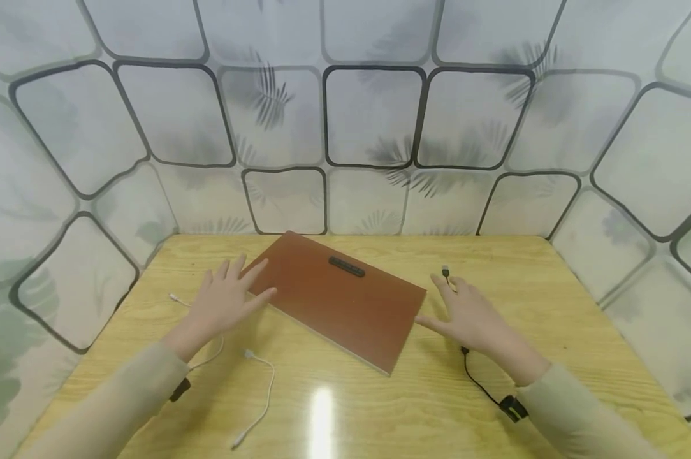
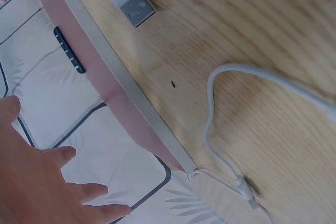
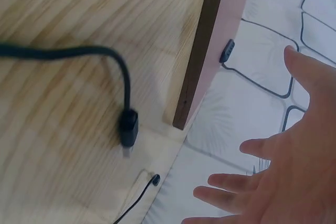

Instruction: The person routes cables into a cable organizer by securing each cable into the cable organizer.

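Note:
A reddish-brown board (image 1: 345,312) lies at an angle on the wooden table. On its top, towards the far edge, sits a small black notched strip (image 1: 347,266), like a cable organizer. My left hand (image 1: 219,306) is spread over the board's left corner with nothing in it. At the board's right end, my right hand (image 1: 474,319) hovers with fingers extended, also holding nothing. The left wrist view shows a white USB plug (image 2: 134,3) near the board's pale edge. A black cable plug (image 3: 128,128) appears beside the board in the right wrist view.
One white cable (image 1: 271,382) lies in front of the board; another white cable (image 1: 216,354) runs under my left hand. A black cable (image 1: 476,376) and a black USB plug (image 1: 445,270) lie on the right. Patterned curtain (image 1: 374,115) surrounds the table (image 1: 426,408).

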Available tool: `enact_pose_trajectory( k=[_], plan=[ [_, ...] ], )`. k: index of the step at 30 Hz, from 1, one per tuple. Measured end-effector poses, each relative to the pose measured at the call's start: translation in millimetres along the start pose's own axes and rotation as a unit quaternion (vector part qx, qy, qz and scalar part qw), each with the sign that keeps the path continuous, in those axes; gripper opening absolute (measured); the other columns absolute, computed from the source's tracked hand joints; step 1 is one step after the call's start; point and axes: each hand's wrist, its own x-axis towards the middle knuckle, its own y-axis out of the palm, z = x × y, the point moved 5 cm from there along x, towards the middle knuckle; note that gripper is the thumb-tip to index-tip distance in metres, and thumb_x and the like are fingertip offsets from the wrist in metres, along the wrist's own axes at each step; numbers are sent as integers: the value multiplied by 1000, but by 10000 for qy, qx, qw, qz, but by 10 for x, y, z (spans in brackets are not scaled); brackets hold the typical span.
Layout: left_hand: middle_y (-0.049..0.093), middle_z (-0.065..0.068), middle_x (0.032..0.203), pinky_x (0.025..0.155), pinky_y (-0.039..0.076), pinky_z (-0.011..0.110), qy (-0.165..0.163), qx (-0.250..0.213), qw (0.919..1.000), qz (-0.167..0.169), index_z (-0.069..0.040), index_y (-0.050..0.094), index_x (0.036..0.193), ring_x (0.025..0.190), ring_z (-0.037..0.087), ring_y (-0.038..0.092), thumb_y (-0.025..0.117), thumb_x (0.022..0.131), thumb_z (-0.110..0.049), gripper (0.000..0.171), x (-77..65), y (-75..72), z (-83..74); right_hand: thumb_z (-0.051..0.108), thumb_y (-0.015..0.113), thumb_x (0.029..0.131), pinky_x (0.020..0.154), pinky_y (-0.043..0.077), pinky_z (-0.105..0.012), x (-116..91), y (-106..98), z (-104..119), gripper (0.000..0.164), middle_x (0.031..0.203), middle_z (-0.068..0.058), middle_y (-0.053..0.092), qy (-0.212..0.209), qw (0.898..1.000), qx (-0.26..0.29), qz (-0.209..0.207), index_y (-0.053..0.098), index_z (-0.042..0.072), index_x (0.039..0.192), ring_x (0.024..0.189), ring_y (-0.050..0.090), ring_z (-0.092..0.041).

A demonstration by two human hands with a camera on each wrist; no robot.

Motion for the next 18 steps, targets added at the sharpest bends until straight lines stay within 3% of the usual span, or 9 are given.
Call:
enact_pose_trajectory(
  k=[6,11,13,18],
  plan=[
    [23,34,171,123,19,82,-30,-45,10000,60,-18,32,168,153,61,28,46,108,-61,75,125,22,1,64,64,99,106,49,-74,64,15,103,97,159,-38,40,-64,9998,196,76,28,2,166,143,44,-59],
    [27,37,168,124,26,76,-79,-254,9996,57,-11,34,166,150,61,33,47,110,-55,73,230,73,12,65,61,101,87,62,-60,119,39,139,94,153,-33,49,29,9997,189,126,33,1,164,136,53,-51],
    [30,39,165,123,31,74,-87,-334,9994,47,-6,36,165,147,63,36,48,110,-53,73,267,96,16,64,61,101,85,62,-58,137,62,141,93,151,-33,51,75,9997,193,129,35,-1,163,133,55,-49],
    [37,42,159,117,40,73,-105,-440,9989,133,4,38,161,143,63,42,50,110,-48,73,333,145,21,61,61,102,102,56,-65,168,136,158,92,151,-38,50,186,9993,251,193,39,-7,159,137,53,-53]
  ],
)
